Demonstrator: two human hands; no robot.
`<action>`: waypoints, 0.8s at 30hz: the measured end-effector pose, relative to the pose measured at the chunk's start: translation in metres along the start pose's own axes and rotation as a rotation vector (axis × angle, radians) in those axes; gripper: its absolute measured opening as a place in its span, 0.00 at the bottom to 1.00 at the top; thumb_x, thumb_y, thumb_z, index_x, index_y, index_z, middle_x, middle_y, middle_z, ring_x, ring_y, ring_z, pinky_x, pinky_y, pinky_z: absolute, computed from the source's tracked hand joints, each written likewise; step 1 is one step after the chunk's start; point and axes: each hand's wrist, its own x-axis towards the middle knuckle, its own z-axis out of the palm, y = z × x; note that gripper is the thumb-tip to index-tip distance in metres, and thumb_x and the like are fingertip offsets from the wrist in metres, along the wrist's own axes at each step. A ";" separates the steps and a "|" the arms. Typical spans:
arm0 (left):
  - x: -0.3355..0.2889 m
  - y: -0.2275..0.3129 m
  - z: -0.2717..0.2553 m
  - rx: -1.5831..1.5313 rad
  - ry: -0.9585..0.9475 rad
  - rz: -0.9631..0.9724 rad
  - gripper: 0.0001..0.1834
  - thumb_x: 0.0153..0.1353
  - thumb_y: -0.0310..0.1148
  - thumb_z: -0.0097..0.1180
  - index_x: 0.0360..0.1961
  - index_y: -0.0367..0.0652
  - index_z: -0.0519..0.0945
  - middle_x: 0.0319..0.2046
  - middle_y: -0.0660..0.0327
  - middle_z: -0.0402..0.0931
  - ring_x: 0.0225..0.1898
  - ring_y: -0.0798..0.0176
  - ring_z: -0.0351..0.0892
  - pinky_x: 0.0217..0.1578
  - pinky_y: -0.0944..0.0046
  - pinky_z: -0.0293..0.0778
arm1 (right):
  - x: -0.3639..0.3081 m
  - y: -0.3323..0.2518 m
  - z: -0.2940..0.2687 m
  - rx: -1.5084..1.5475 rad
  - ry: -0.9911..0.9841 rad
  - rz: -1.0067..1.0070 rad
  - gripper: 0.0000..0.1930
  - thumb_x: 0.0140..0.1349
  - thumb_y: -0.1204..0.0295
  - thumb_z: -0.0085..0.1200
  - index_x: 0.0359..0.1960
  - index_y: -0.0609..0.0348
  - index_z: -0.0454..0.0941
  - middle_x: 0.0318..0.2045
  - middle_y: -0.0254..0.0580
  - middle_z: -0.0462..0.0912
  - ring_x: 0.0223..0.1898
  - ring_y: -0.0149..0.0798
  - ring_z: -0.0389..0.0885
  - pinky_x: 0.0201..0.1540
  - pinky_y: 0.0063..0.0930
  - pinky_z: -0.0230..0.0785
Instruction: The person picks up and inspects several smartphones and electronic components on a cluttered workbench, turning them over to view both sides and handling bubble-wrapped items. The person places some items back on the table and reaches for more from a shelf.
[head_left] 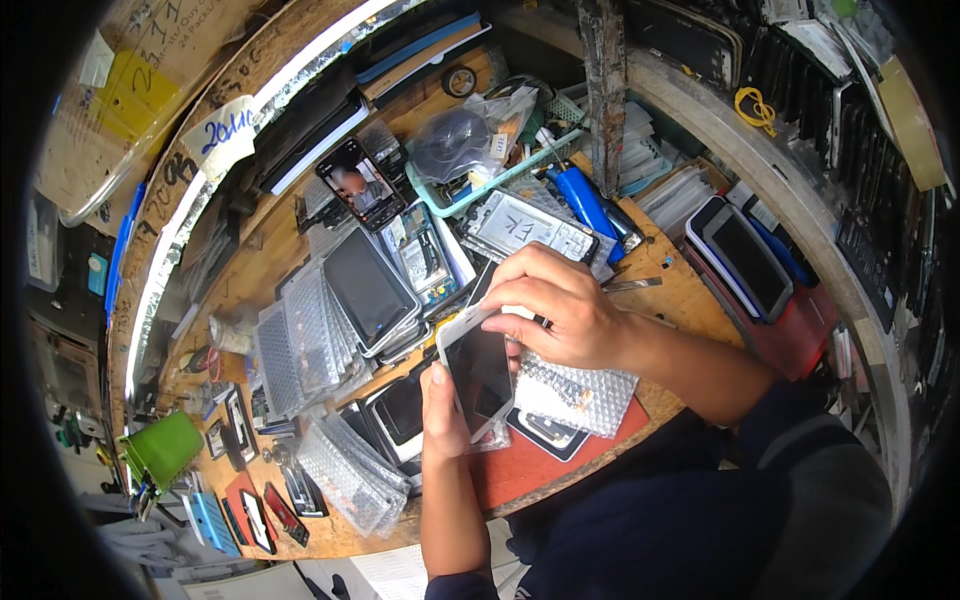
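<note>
My left hand [443, 412] grips the lower edge of a white-framed phone screen [478, 368] with dark glass, thumb on its left side. My right hand [556, 302] curls over the screen's top end, fingertips on its upper edge. Under the screen lie a bubble-wrap pouch [577, 394] and a dark phone part on a red mat [545, 465]. Metal tweezers [632, 285] rest on the wooden bench just beyond my right hand.
Several bubble-wrapped screens [310, 335] and bare dark screens [367, 287] are stacked to the left. A lit phone [358, 184] leans at the back. A teal tray [470, 185], a blue-handled tool [583, 199], a green box [163, 449] and two phones [748, 262] crowd the bench.
</note>
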 end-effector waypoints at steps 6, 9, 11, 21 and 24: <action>-0.002 0.004 0.002 0.013 0.016 0.009 0.39 0.76 0.58 0.35 0.59 0.25 0.74 0.47 0.47 0.81 0.47 0.56 0.82 0.49 0.57 0.78 | -0.001 -0.002 0.002 0.008 -0.015 0.036 0.17 0.50 0.72 0.75 0.39 0.61 0.80 0.38 0.43 0.79 0.39 0.44 0.81 0.39 0.35 0.76; -0.002 0.006 0.004 0.069 0.029 0.002 0.39 0.76 0.58 0.36 0.58 0.25 0.75 0.46 0.48 0.81 0.47 0.57 0.82 0.50 0.57 0.78 | 0.000 -0.001 0.000 0.023 -0.047 0.067 0.21 0.47 0.69 0.77 0.38 0.60 0.78 0.38 0.43 0.78 0.40 0.46 0.80 0.40 0.37 0.75; -0.002 0.006 0.005 0.093 0.034 -0.021 0.39 0.76 0.57 0.37 0.58 0.24 0.75 0.46 0.48 0.81 0.47 0.57 0.82 0.50 0.57 0.77 | 0.000 0.000 -0.002 0.048 -0.067 0.106 0.22 0.46 0.68 0.78 0.37 0.59 0.77 0.38 0.43 0.77 0.40 0.46 0.80 0.41 0.37 0.75; -0.001 0.009 0.011 0.121 0.002 -0.028 0.39 0.76 0.57 0.37 0.59 0.24 0.74 0.47 0.48 0.80 0.47 0.58 0.80 0.51 0.58 0.76 | 0.000 0.006 -0.006 0.095 -0.143 0.147 0.24 0.46 0.66 0.78 0.36 0.58 0.72 0.37 0.41 0.74 0.38 0.45 0.77 0.39 0.38 0.72; -0.001 0.010 0.015 0.066 0.023 -0.027 0.38 0.77 0.57 0.37 0.60 0.24 0.73 0.46 0.48 0.80 0.47 0.58 0.80 0.50 0.58 0.76 | -0.001 0.005 -0.006 0.080 -0.148 0.138 0.27 0.44 0.64 0.80 0.38 0.58 0.71 0.38 0.41 0.73 0.38 0.46 0.77 0.39 0.39 0.72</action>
